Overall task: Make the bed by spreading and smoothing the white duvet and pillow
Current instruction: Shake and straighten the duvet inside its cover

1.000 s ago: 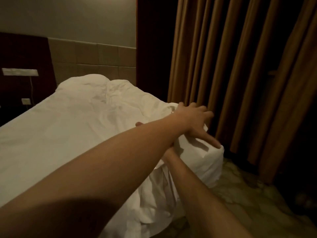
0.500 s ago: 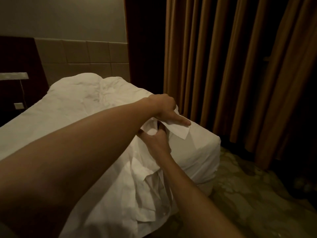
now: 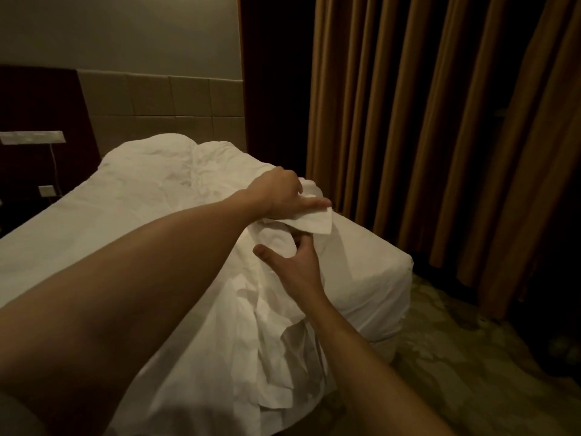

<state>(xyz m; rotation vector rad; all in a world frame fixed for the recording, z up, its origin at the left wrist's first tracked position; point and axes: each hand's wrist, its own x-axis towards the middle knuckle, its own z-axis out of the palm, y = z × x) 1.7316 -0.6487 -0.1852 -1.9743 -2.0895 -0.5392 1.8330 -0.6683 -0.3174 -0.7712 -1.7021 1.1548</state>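
Here the left hand (image 3: 278, 196) is reaching across the bed (image 3: 371, 272) and closing around a bunched corner of the white duvet (image 3: 132, 234), with the fabric gathered in the fist and the index finger pointing out toward the curtains (image 3: 424, 121). A pointed flap of the cloth is sticking out just under that finger. The right hand (image 3: 294, 262) is coming in from below, just beneath the left; its thumb is spread wide and its fingers are curling loosely against the folds of the duvet, open rather than clenched, touching the fabric without a firm hold.

The duvet is lying over most of the bed, fairly flat on the left side and rumpled along the near right edge, where crumpled folds are hanging down toward the floor (image 3: 456, 372). Beyond the hands, the bare sheeted corner of the mattress is showing. At the head of the bed, a white pillow (image 3: 151, 152) is resting against the padded headboard (image 3: 157, 102), with creases running beside it.
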